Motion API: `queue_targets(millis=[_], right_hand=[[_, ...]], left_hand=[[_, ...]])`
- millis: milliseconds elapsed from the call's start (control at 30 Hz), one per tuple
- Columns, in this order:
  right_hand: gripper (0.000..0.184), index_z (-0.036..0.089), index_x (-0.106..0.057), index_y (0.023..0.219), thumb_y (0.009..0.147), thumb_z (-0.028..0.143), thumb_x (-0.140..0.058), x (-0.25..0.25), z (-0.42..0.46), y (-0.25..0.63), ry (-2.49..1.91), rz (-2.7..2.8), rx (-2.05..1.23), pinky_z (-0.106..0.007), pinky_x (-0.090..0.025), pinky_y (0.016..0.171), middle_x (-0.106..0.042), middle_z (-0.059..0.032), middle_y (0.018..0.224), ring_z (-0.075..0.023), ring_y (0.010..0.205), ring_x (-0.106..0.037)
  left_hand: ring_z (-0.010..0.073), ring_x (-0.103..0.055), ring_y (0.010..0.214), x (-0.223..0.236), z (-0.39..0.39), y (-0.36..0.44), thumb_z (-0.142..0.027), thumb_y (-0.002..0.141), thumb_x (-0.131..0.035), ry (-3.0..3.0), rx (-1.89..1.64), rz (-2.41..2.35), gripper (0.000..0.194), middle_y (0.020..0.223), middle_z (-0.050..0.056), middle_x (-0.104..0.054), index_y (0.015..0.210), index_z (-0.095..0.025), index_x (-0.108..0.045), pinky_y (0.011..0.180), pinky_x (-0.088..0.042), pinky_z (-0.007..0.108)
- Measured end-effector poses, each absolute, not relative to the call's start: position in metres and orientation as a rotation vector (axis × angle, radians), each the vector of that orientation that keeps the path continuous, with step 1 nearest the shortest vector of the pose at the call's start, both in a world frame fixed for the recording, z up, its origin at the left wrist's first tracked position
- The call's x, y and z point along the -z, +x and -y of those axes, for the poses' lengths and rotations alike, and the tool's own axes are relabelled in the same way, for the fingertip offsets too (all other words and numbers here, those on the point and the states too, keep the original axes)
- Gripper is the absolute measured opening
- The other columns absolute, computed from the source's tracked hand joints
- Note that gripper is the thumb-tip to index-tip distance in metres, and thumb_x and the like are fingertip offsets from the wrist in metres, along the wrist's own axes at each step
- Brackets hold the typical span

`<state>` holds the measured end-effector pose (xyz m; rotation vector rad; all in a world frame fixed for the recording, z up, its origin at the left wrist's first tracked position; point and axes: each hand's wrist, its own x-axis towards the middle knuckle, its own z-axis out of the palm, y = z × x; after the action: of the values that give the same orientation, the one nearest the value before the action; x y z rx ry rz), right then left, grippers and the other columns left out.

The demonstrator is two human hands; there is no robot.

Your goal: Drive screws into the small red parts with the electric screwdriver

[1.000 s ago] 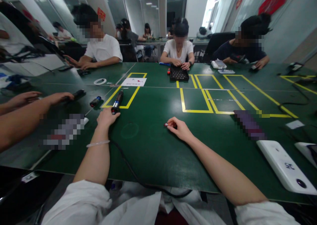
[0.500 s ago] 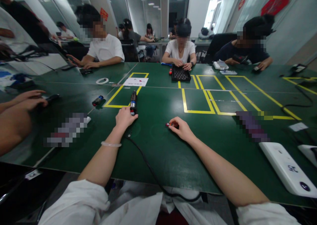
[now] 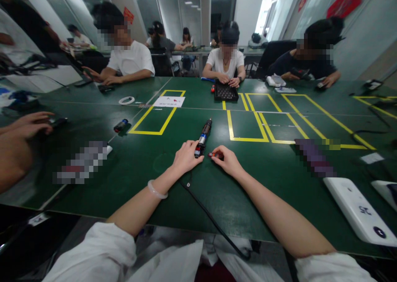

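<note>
My left hand point(image 3: 186, 158) is closed around the rear of a black, corded electric screwdriver point(image 3: 204, 135) with a blue and silver band. It lies low over the green table, its narrow tip pointing away and slightly right. A black cord point(image 3: 207, 213) with a small metal ring runs from beneath this hand over the table's near edge. Just to the right, my right hand point(image 3: 228, 161) pinches a small red and dark piece point(image 3: 213, 154) between thumb and fingers; its exact kind is too small to tell. The piece sits close to the screwdriver's rear, with a narrow gap between.
Yellow tape outlines point(image 3: 249, 140) mark the green table point(image 3: 248, 207). A black and blue cylinder point(image 3: 120, 125) and a tape roll point(image 3: 126, 101) lie left. A white power bank point(image 3: 356, 209) is at right. Across the table, a person handles a black tray point(image 3: 226, 92); another person's hands point(image 3: 34, 125) are at left.
My left hand has moved right with the electric screwdriver, bringing it beside my right hand; the tool now slants rightward. The cord followed. My right hand has hardly moved.
</note>
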<state>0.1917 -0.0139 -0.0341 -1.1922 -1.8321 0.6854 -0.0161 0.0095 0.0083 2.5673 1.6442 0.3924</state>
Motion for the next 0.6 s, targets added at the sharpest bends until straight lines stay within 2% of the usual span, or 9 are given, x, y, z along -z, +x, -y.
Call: queue_targets(millis=[333, 600], right_hand=[[0.015, 0.02, -0.056, 0.093, 0.08, 0.021, -0.063, 0.038, 0.013, 0.19, -1.194, 1.871, -0.678, -0.025, -0.042, 0.065, -0.058, 0.0009, 0.082, -0.0127, 0.066, -0.053], [0.007, 0.02, -0.06, 0.09, 0.084, 0.022, -0.06, 0.031, 0.016, 0.192, -1.139, 1.915, -0.633, -0.025, -0.043, 0.068, -0.058, -0.0015, 0.086, -0.0137, 0.071, -0.054]], left_hand=[[0.0259, -0.049, 0.114, -0.007, 0.008, 0.0, -0.041, 0.081, -0.058, 2.605, -0.409, -1.467, 0.061, 0.128, 0.009, -0.051, 0.137, -0.024, -0.042, 0.088, -0.05, 0.036], [0.0257, -0.048, 0.116, -0.006, 0.008, -0.001, -0.042, 0.083, -0.055, 2.603, -0.389, -1.466, 0.064, 0.131, 0.009, -0.049, 0.142, -0.027, -0.036, 0.09, -0.048, 0.036]])
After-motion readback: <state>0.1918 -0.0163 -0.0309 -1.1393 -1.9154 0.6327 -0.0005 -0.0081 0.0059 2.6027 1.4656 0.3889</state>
